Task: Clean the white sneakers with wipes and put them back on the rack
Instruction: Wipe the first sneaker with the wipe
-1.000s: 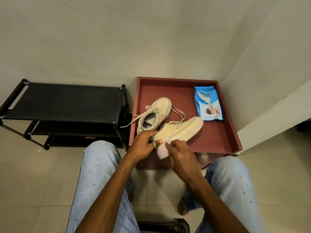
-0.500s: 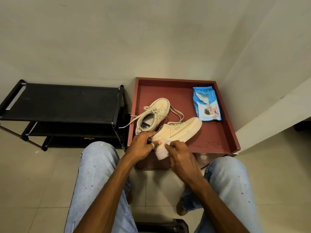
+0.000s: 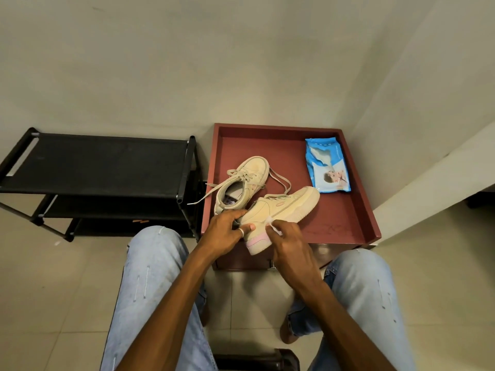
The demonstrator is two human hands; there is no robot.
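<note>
Two cream-white sneakers are over the red-brown tray table. One sneaker lies on its side, toe pointing right, its pink-trimmed heel jutting past the table's near edge. My left hand grips it at the heel collar. My right hand presses a small white wipe against its side near the heel. The other sneaker rests behind it, laces loose and trailing left. A blue pack of wipes lies at the table's back right.
A black shoe rack with bare shelves stands to the left of the table against the wall. My knees in light jeans flank the table's front. A wall ledge runs close on the right. Tiled floor lies below.
My right hand with the wipe has slid slightly up along the sneaker's side near the heel. The left hand keeps its hold; the sneaker has barely shifted.
</note>
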